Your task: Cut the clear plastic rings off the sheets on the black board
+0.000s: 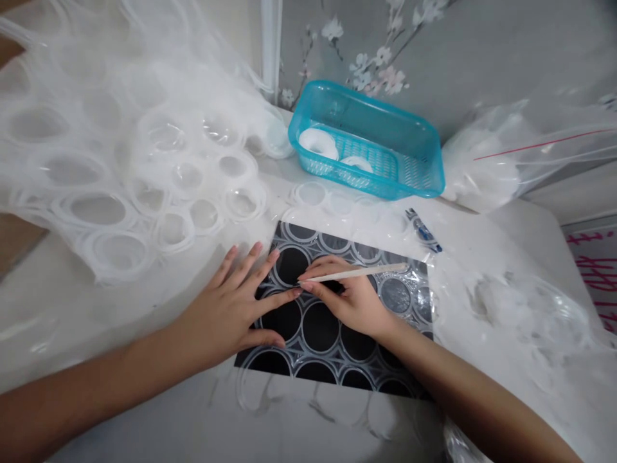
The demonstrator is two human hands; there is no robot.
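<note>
Two bare hands at work, one white tabletop. The left hand lay palm down, fingers spread and holding nothing, at the left side of one black rectangular sheet. The right hand was closed in a pinch on one pale slender stick, its lower end angled down to the ring-patterned clear plastic over the black sheet, in front of the person. The hands stood close together at the left index fingertip; whether they touched could not be told. Four circles showed along the sheet's near edge; the rest, partly covered by hands, went uncounted. Beyond it stood one turquoise basket holding two white rings, side by side. One small blue packet lay near the black sheet's far right corner. To the left, one large heap of translucent ring-cut sheets, layers too tangled to count. Right of the basket, one clear bag bearing one red line.
</note>
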